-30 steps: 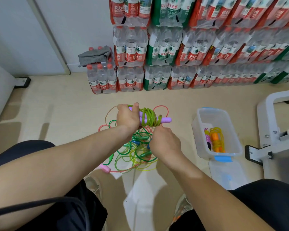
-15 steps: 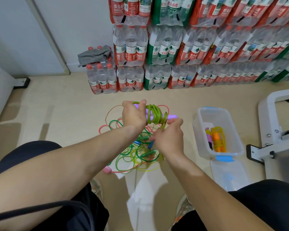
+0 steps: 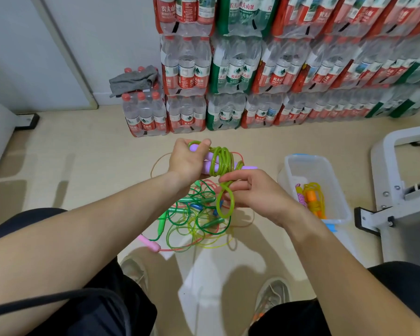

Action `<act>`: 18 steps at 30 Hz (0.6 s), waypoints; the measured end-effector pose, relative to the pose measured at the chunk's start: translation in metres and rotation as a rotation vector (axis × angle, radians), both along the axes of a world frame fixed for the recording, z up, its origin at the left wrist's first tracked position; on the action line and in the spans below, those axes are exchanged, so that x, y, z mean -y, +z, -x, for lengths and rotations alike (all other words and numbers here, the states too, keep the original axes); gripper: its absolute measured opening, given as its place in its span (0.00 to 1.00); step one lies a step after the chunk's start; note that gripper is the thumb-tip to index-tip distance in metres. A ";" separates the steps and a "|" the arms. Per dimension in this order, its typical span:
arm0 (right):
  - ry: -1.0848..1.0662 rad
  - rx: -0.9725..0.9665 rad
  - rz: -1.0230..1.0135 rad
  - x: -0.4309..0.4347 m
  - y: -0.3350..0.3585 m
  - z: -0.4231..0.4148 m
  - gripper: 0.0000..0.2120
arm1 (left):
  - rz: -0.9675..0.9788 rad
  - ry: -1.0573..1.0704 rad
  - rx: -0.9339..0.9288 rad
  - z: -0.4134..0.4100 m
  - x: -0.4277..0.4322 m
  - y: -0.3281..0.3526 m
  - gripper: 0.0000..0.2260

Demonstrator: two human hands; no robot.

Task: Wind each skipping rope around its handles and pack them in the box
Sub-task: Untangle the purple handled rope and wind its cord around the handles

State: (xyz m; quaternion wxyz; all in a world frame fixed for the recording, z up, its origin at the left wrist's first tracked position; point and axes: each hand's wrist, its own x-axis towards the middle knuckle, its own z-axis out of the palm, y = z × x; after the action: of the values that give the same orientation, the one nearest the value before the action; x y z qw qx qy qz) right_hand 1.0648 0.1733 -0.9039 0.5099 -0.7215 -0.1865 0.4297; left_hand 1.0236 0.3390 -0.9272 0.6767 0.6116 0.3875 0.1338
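— What is the left hand (image 3: 189,161) doing?
— Its fingers are curled round the left end of two lilac handles (image 3: 210,163), held in the air above the tangle of ropes (image 3: 192,221) on the floor. Translucent green rope (image 3: 222,160) is coiled round their middle.
— Which way do they lie?
— Long axis left to right, with the free tips dipping slightly toward the box (image 3: 338,192).
— And the right hand (image 3: 257,192)?
— It is just below the tips, pinching a loop of that rope. The box stands on the floor to the right and holds a wound yellow rope (image 3: 312,198).
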 end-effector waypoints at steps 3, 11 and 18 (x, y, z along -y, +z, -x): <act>0.054 0.275 0.068 0.003 -0.007 -0.002 0.12 | 0.048 -0.038 0.019 0.005 0.003 0.003 0.14; 0.182 0.395 0.092 0.008 -0.001 0.003 0.16 | 0.150 -0.044 -0.009 0.009 0.002 0.000 0.24; 0.122 1.168 0.380 0.005 -0.002 0.004 0.19 | 0.143 -0.094 -0.026 0.010 0.012 -0.003 0.24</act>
State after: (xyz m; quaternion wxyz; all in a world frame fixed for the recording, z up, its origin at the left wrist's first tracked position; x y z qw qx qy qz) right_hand 1.0607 0.1687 -0.9063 0.1607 -0.9039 -0.3960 0.0177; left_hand 1.0137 0.3268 -0.9301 0.7192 0.5808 0.3756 0.0661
